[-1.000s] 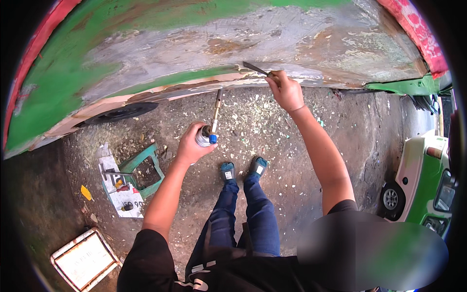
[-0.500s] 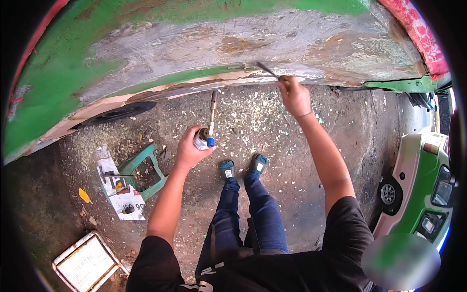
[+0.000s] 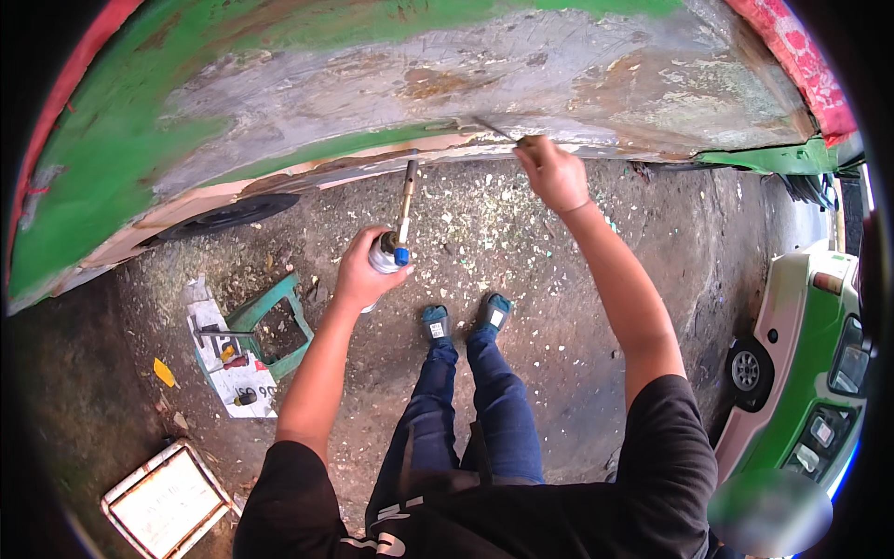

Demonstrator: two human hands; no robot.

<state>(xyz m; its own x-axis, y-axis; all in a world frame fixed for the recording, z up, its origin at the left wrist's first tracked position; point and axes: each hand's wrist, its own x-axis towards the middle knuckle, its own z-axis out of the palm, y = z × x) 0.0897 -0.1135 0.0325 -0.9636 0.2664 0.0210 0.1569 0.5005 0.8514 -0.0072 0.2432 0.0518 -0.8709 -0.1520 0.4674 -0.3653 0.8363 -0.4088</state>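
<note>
A blowtorch [image 3: 407, 196] on a gas canister is gripped in my left hand [image 3: 358, 270], its brass nozzle pointing up at the lower edge of a vehicle body panel [image 3: 596, 84]. A small bluish glow shows at the nozzle's tip. My right hand [image 3: 557, 177] is closed round the handle of a scraper [image 3: 494, 128]. The thin blade reaches leftward to the panel, near the end of a strip of green paint [image 3: 345, 144]. Bare grey metal with rusty patches covers much of the panel, and green paint remains at its left and top.
Pale paint flakes litter the concrete floor [image 3: 466, 224] around my feet. At left are a green stool frame [image 3: 298, 321], a white board [image 3: 233, 377] with tools on it, and a rusty-framed white sign [image 3: 168, 498]. A green and white vehicle [image 3: 792, 363] stands at right, beside a blurred shape.
My right hand and the scraper have moved left and slightly up along the panel. My left hand has raised the blowtorch a little toward the panel.
</note>
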